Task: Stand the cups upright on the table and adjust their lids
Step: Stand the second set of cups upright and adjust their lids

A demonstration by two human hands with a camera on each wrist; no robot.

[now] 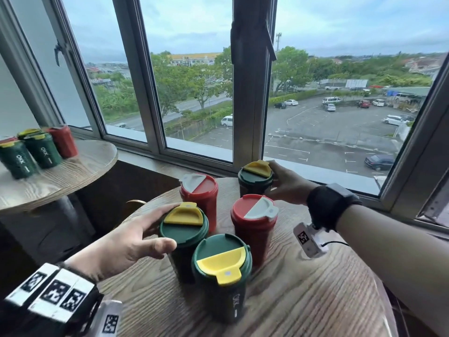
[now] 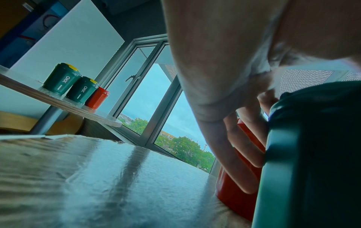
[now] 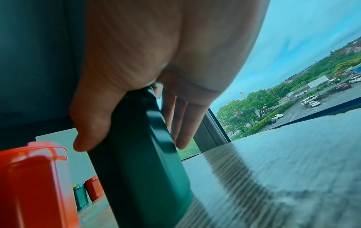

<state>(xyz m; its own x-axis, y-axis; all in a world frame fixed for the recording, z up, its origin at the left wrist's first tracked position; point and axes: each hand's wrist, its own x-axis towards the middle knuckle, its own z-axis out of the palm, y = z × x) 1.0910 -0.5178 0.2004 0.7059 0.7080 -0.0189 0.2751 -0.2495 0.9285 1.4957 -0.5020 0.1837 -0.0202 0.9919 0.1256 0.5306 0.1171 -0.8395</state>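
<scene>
Five cups (image 1: 254, 222) are shown upright at frame centre on the table (image 1: 303, 300), the far green cup (image 1: 255, 178) and left green cup (image 1: 183, 229) being grasped at the rim by the right hand (image 1: 286, 183) and left hand (image 1: 128, 242), presumably for lid adjustment.

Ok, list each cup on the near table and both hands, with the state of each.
Far green cup: upright, lid on, gripped by right hand.
Left green cup: upright, lid on, held at the lid by left hand.
Near green cup: upright, lid on, untouched.
Far red cup: upright, lid on.
Right red cup: upright, lid on.
</scene>
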